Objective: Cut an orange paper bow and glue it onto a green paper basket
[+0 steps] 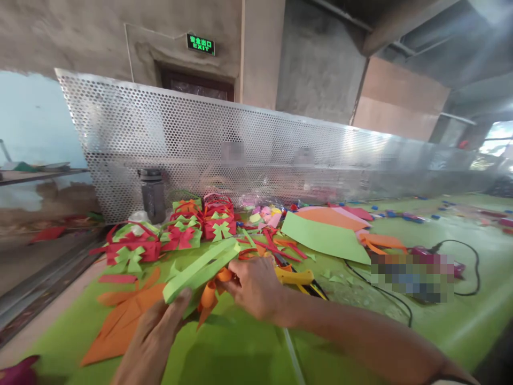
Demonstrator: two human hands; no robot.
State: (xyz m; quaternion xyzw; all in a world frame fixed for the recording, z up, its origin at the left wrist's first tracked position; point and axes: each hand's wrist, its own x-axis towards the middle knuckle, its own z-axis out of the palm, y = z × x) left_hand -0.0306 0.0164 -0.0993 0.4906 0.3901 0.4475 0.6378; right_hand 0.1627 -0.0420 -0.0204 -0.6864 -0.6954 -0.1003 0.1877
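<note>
A light green paper basket (196, 272) with a long strip handle is tilted above the table, gripped between the thumb and fingers of my left hand (158, 326). My right hand (256, 286) is closed at the basket's right side, its fingers pinching an orange paper bow (209, 295) against it. The fingertips behind the bow are hidden. On the table at the left, under the basket, lies a cut orange paper sheet (120, 323). Just past my right wrist is a yellow-handled tool (294, 276), partly covered.
Finished red baskets with green bows (134, 254) stand at the back left, near a grey bottle (153, 195). Loose green sheets (326, 238) and red strips lie behind my right hand. A black cable (479, 267) runs at the right. A perforated metal screen (192, 133) borders the table.
</note>
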